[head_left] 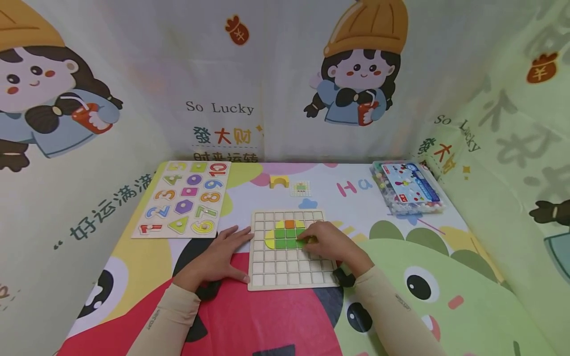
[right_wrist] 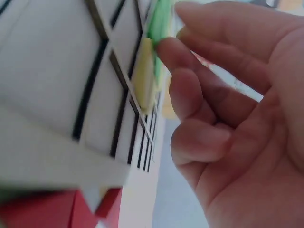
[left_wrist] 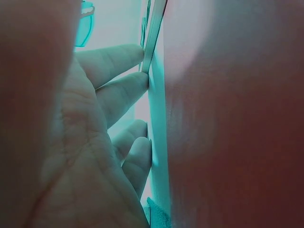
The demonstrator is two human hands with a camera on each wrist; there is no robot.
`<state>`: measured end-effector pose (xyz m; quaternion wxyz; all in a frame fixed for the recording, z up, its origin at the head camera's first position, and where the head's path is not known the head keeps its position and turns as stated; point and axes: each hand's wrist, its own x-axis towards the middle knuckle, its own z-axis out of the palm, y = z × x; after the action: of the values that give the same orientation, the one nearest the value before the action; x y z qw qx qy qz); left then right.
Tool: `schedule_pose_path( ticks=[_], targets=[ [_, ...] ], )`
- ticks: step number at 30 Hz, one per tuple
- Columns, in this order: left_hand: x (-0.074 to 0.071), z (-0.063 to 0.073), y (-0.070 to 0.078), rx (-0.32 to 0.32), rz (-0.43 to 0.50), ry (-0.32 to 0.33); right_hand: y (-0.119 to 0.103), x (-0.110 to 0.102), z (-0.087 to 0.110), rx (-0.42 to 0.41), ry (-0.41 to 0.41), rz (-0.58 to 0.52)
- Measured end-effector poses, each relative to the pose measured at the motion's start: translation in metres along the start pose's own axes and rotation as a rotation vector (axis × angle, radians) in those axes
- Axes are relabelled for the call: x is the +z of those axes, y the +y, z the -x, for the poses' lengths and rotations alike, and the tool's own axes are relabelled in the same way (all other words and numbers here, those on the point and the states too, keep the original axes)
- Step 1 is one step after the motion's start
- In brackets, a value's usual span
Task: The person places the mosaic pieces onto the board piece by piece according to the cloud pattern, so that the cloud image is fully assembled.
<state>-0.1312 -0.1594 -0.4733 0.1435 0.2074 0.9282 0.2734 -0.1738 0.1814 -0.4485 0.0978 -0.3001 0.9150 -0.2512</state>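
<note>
A square wooden grid board [head_left: 267, 269] lies on the table. Green square tiles [head_left: 285, 239], an orange square tile [head_left: 290, 224] and yellow rounded tiles [head_left: 269, 239] sit together in its upper middle. My left hand [head_left: 221, 256] rests at the board's left edge, fingers spread and fingertips against the side. Over the right side of the tiles, my right hand [head_left: 328, 241] has bent fingers, with fingertips at a green tile [right_wrist: 159, 21]. A yellow tile [right_wrist: 143, 76] lies just below these fingertips in the right wrist view. No piece shows between thumb and fingers.
A wooden number-and-shape puzzle [head_left: 182, 200] lies at the back left. Behind the board are a yellow arch block [head_left: 279, 181] and a small pattern card [head_left: 301, 188]. At the back right stands a clear box of beads [head_left: 407, 188] with a printed label.
</note>
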Motion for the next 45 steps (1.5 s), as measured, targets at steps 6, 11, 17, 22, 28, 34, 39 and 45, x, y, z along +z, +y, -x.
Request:
schedule_pose_path(
  ticks=[6,11,17,22,28,34,39,45],
  targets=[
    [0.002,-0.002,-0.001,0.004,-0.005,-0.019,0.011,-0.003,0.033,0.062,0.128,-0.181],
    [0.002,-0.003,-0.001,-0.002,-0.003,-0.015,0.022,-0.009,0.057,0.103,0.285,-0.295],
    [0.002,-0.002,0.0,-0.005,0.009,-0.01,0.04,-0.016,0.076,0.23,0.347,-0.336],
    [0.004,-0.002,-0.001,-0.004,0.005,-0.003,0.055,-0.021,0.082,0.268,0.361,-0.307],
    [0.004,-0.004,-0.002,-0.005,-0.006,0.002,0.072,-0.017,0.078,0.234,0.366,-0.269],
    [0.004,-0.005,-0.002,-0.008,-0.006,-0.004,0.078,-0.01,0.072,0.267,0.35,-0.193],
    [0.005,-0.005,-0.003,-0.012,-0.006,-0.007,0.075,-0.007,0.068,0.307,0.33,-0.155],
    [0.005,-0.005,-0.004,-0.01,-0.012,-0.005,0.07,-0.004,0.063,0.299,0.286,-0.14]
  ],
)
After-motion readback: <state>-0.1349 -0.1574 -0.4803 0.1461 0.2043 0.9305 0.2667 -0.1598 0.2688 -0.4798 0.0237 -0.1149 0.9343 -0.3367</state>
